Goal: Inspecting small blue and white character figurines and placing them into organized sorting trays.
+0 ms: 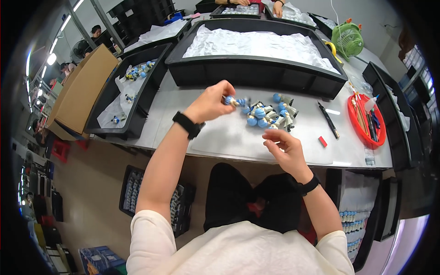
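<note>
My left hand [211,101] pinches a small figurine [234,101] with a blue-and-white top, held just above the table to the left of a pile. That pile of figurines [261,118] has round light-blue heads and pale bodies, lying jumbled on the white tabletop. My right hand [285,149] hovers at the near side of the pile, thumb and fingers apart, with nothing visible in it. To its right lie a small red block [322,141] and a black pen [328,120].
A large black tray [256,68] lined with white paper stands behind the pile. Another black tray [137,117] holding some figurines is at left, beside a cardboard box [85,87]. A red basket [353,114] of brushes and pens sits at right, below a green fan [347,39].
</note>
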A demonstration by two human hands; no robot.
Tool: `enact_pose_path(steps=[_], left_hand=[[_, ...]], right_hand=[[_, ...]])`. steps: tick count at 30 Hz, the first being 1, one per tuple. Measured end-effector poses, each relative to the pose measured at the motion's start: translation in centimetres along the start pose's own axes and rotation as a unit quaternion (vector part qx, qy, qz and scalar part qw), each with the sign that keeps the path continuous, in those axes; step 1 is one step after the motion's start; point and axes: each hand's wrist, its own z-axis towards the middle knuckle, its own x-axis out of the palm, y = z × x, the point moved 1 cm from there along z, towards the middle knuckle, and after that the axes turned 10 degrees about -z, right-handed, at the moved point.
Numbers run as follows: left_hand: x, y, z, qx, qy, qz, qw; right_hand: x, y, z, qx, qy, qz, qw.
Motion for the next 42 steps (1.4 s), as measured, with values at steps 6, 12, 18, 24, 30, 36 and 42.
enact_pose_path(steps=[6, 12, 18, 24, 30, 36, 42], left_hand=[[4.4, 0.1, -5.7, 0.033, 0.054, -0.344, 0.937], [8.7, 1.6, -6.3, 0.032, -0.080, -0.520, 0.850], [10.4, 3.8, -5.3, 0.015, -0.131, -0.587, 0.799], [10.9, 3.7, -5.3, 0.018, -0.139, -0.586, 0.798], [11.1, 4.2, -5.3, 0.073, -0.119, -0.546, 0.826], [11.0, 3.8, -5.6, 0.067, -0.136, -0.560, 0.814], [11.0, 3.4, -5.6, 0.091, -0.114, -0.561, 0.815]], right_hand=[[2.2, 1.1, 0.8, 0.073, 0.011, 0.273, 0.959], [2.2, -0.7, 0.6, 0.047, 0.023, 0.231, 0.971], [2.2, -1.3, 0.4, 0.088, 0.036, 0.229, 0.969], [2.1, -1.3, 0.2, 0.092, 0.026, 0.240, 0.966], [2.4, -1.9, 0.0, 0.044, -0.026, 0.219, 0.974], [1.9, -1.3, 0.0, 0.099, -0.008, 0.275, 0.956], [1.9, -1.8, 0.0, 0.048, -0.035, 0.253, 0.966]])
